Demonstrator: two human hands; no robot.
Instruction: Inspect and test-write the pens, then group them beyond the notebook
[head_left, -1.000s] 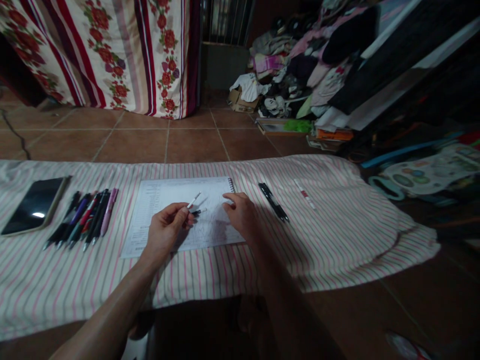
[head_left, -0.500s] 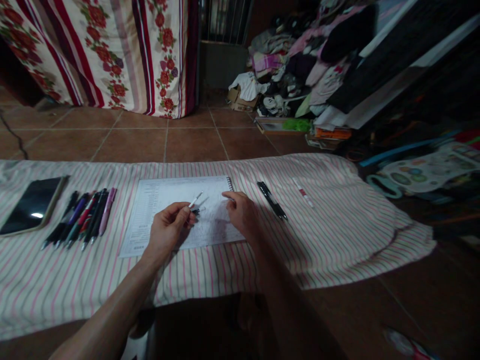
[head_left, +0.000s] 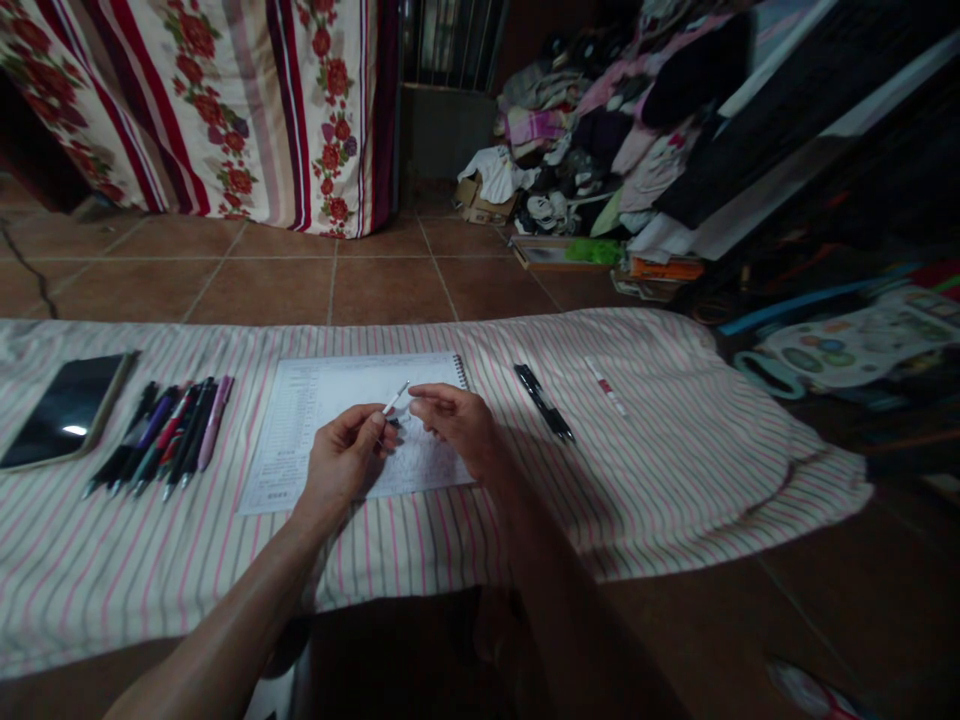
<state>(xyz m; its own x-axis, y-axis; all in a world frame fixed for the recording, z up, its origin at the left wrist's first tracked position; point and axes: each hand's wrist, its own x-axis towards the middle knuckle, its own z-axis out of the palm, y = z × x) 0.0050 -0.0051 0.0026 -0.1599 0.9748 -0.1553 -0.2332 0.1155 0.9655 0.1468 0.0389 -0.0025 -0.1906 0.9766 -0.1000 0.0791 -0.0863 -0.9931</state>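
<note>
My left hand (head_left: 349,450) is closed, with thumb and fingers pinching a slim white pen (head_left: 396,397) that slants up and to the right. Something small and dark shows by its fingertips, too unclear to name. My right hand (head_left: 457,425) is beside the pen's upper end, index finger stretched out and the other fingers partly curled, with no object visible in it. Whether the index finger touches the pen I cannot tell. Both hands are over a spiral-bound notebook (head_left: 296,420) with writing on its page.
Left of the notebook lie several pens (head_left: 169,435) in a row and a phone (head_left: 64,410). Black pens (head_left: 544,402) and a white-and-red pen (head_left: 606,386) lie to the right. A striped cloth (head_left: 675,450) covers the table. Clothes (head_left: 592,140) are piled beyond.
My right hand has moved left, bringing its index finger close to the white pen's upper end. My left hand still holds the pen and has shifted slightly right.
</note>
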